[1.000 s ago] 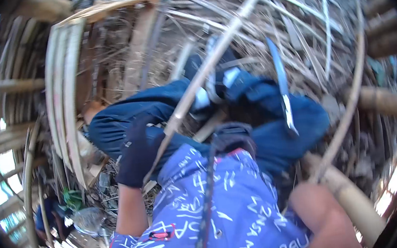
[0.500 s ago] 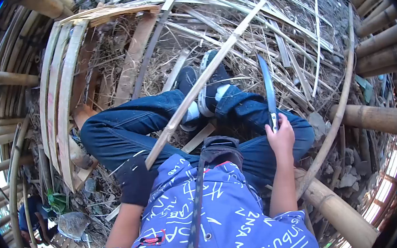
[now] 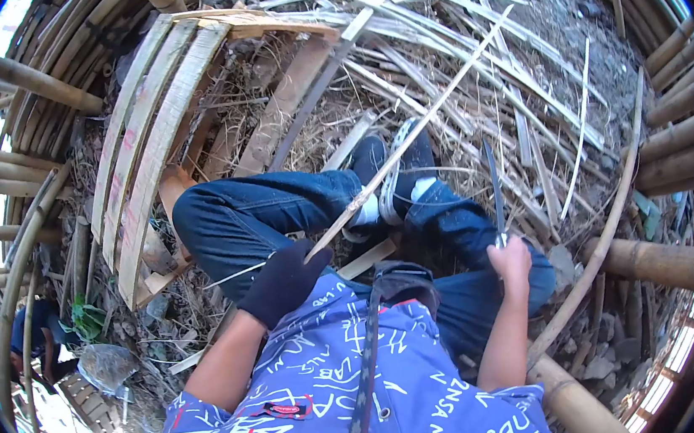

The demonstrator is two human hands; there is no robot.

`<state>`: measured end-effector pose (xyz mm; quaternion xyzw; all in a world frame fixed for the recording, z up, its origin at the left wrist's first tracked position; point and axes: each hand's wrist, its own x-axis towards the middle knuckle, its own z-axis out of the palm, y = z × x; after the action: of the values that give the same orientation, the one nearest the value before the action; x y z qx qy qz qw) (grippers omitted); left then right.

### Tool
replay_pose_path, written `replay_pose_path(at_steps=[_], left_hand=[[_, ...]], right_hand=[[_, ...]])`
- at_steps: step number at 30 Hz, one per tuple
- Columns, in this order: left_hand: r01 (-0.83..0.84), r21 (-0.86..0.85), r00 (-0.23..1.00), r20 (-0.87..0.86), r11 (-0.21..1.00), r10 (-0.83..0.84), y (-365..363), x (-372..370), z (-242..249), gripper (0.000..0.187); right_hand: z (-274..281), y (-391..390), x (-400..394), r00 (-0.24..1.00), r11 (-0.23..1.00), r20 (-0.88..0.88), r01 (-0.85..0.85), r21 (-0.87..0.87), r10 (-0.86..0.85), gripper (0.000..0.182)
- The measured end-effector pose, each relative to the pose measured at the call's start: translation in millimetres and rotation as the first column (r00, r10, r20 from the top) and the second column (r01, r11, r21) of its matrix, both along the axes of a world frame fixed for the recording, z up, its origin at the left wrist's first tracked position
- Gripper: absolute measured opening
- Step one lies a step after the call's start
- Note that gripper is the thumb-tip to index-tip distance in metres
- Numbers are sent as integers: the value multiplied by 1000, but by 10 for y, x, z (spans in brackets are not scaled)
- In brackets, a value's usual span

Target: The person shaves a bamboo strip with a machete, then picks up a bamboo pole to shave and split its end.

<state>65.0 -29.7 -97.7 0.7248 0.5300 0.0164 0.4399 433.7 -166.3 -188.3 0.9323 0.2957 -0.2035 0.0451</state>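
Note:
In a dark glove, my left hand [image 3: 289, 283] is closed around the near end of a long bamboo strip [image 3: 405, 153]. The strip slants away over my shins and shoes toward the upper right. A thin sliver [image 3: 239, 273] sticks out to the left beside the glove. My bare right hand [image 3: 509, 257] grips the handle of a long-bladed knife [image 3: 495, 188] over my right knee. The blade points forward, apart from the strip.
Split bamboo strips [image 3: 465, 52] litter the ground ahead. A wooden slatted crate [image 3: 153, 127] lies to my left. Thick bamboo poles [image 3: 663, 247] and stones [image 3: 603, 359] are at my right. Another person [image 3: 36, 334] is at the far left, near a wrapped rock-like lump [image 3: 107, 366].
My left hand has moved forward and right, carrying the bamboo strip. My right hand has lowered slightly, and the knife blade now shows edge-on. The view has shifted left.

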Motion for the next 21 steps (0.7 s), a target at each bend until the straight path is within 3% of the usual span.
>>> replay_pose_path(at_steps=[2,3,4,5,8,10,11,12,13,14,16,17,18,20,21], left_hand=[[20,5,997,73,1000,-20,1,-4,-59,24],[176,276,964,147,945,-223,12,18,-110,18],[289,534,889,158,795,-429,37,46,-139,14],[245,634,872,187,734,-453,51,117,-162,12],[140,705,888,221,695,-403,180,477,123,14],[160,670,914,177,725,-365,263,598,314,13],[15,457,938,303,890,-171,297,670,429,16],[-129,200,927,372,971,47,321,722,504,23],[-181,96,910,395,979,130,341,748,532,28],[-184,103,905,406,978,127,354,766,546,28],[-121,61,911,404,991,87,372,780,555,27],[-129,128,890,452,983,58,351,800,485,19],[-133,138,888,457,981,56,339,811,486,19],[-125,-44,839,528,991,129,313,829,495,19],[-126,-103,817,553,987,162,299,830,490,19]], right_hand=[[41,28,-2,998,999,-39,49,4,-48,42],[30,31,15,999,999,-32,44,17,-44,42],[-11,33,36,998,999,-49,45,6,-45,41],[-40,23,55,997,999,-66,48,-6,-48,41],[20,30,22,997,999,-54,54,0,-54,41],[25,1,23,997,999,-65,45,24,-43,42],[22,-8,35,996,998,-71,51,35,-49,43],[16,-22,54,995,997,-80,57,47,-53,43],[3,-35,84,993,997,-93,69,29,-66,44],[-103,-77,168,995,997,-83,67,39,-63,44],[-153,-37,275,957,976,-224,154,-154,-186,45],[-152,-39,327,934,967,-284,165,-194,-217,45],[-145,-11,299,936,969,-282,163,-183,-211,45],[-160,-98,257,969,984,-168,179,-21,-180,44],[-165,-130,272,962,983,-219,178,53,-163,34]])
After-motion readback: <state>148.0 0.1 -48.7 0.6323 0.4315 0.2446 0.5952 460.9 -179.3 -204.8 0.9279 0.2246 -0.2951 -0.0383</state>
